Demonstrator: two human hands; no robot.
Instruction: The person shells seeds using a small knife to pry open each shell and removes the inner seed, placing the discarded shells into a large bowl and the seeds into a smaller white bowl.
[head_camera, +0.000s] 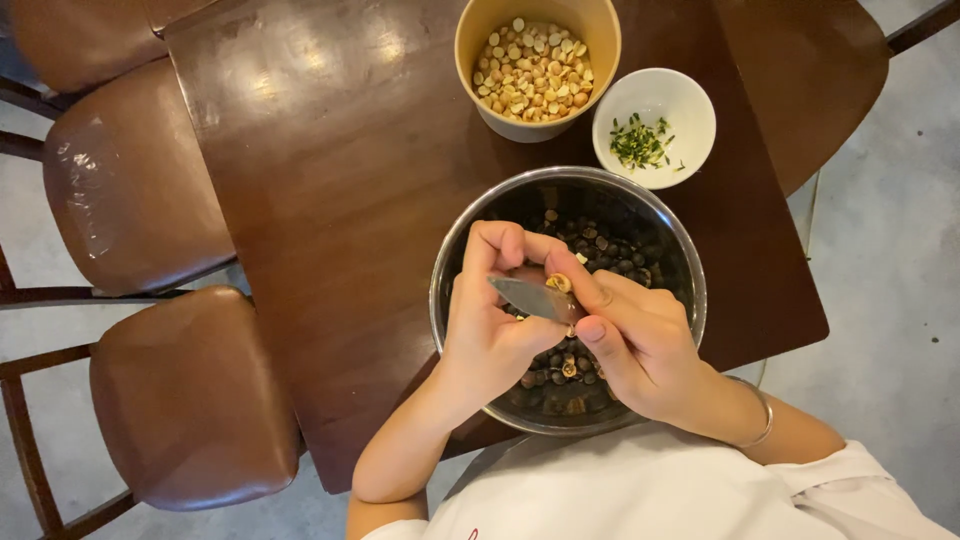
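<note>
I see both hands working over the steel bowl (447, 262), which sits at the near edge of the brown table (330, 170). The left hand (487, 318) is clenched around one seed (559, 283), pinched between thumb and fingertips just above the bowl's middle; its pale flesh shows where the shell is part cut. The right hand (640, 345) grips a small knife (530, 298), blade lying flat across toward the left fingers, its edge touching the seed.

The bowl holds a heap of dark seeds and husk. Beyond it stands a tan cup (480, 45) filled with pale shelled kernels, and just to its right a white bowl (690, 105) with a small pile of green sprouts.

My judgement on doing this step well: keep the seed pinched low so it cannot roll, draw the blade shallowly around the shell, not through the kernel, and hold the left thumb clear of the edge. Work above the bowl so husk falls in. The main risk is a slip toward the left fingertips.
</note>
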